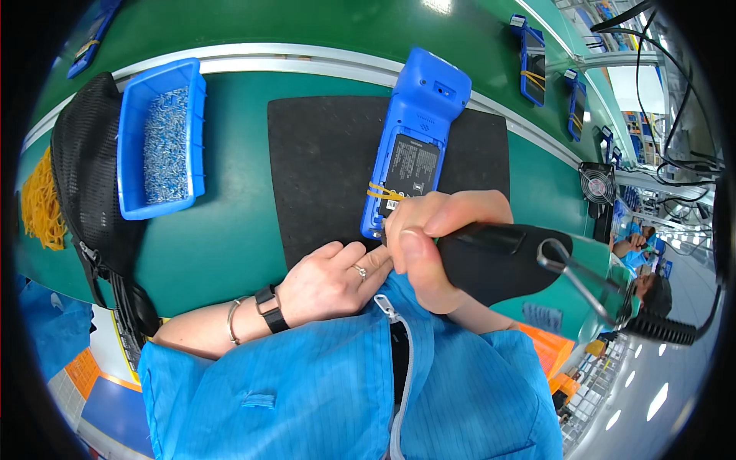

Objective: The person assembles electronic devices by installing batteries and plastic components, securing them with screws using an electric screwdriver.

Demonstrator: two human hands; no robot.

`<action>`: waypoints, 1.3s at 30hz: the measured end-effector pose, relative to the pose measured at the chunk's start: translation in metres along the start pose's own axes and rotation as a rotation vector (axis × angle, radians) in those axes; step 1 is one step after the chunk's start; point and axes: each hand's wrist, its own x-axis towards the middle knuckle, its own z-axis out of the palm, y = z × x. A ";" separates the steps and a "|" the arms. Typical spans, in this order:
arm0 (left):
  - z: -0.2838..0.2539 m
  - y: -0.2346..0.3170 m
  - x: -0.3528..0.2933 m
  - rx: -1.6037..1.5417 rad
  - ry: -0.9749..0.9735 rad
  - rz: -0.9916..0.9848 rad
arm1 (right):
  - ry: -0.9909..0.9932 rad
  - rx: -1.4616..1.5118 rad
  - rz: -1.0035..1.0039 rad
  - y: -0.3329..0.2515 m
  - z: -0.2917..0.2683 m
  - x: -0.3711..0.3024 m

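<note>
A blue handheld terminal (415, 123) lies back side up on a black mat (322, 161), with its battery (412, 165) exposed and a yellow rubber band (386, 192) around its lower part. My right hand (441, 238) is closed round a black and green electric screwdriver (506, 257) at the terminal's near end; its bit is hidden behind my fingers. Just left of it, my left hand (330, 276) has its fingers drawn together against that same end. Its fingertips are covered, so what they pinch does not show.
A blue bin (198, 146) of small screws stands at left, beside a black mesh bag (88, 161) and a pile of yellow rubber bands (44, 203). Other terminals (533, 65) lie beyond the metal rail (307, 60). A small fan (596, 184) and hanging cables are at right.
</note>
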 end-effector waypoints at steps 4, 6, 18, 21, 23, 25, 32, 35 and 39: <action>-0.002 0.000 0.002 0.048 -0.023 0.020 | 0.186 0.151 -0.132 0.013 0.002 -0.004; 0.000 0.000 0.000 0.042 -0.029 0.012 | 0.147 0.114 -0.097 0.005 0.000 0.000; 0.000 0.001 0.000 0.028 -0.018 0.000 | 0.076 -0.161 -0.090 0.011 -0.007 -0.007; -0.001 -0.001 0.000 -0.007 -0.023 -0.010 | 0.176 0.090 -0.016 0.008 -0.001 -0.012; 0.002 -0.002 0.000 0.006 -0.016 -0.007 | 0.171 0.034 -0.003 0.001 -0.006 -0.013; 0.002 -0.002 0.001 0.022 -0.009 -0.001 | 0.039 0.035 -0.159 0.012 -0.023 -0.008; 0.000 -0.002 0.005 0.018 0.026 0.032 | 0.722 -0.174 0.113 0.001 -0.097 -0.033; -0.007 -0.004 0.009 -0.049 0.050 0.034 | 0.827 -0.795 0.384 0.035 -0.150 -0.067; -0.010 -0.012 0.015 -0.031 0.173 -0.154 | 0.797 -0.913 0.585 0.063 -0.156 -0.091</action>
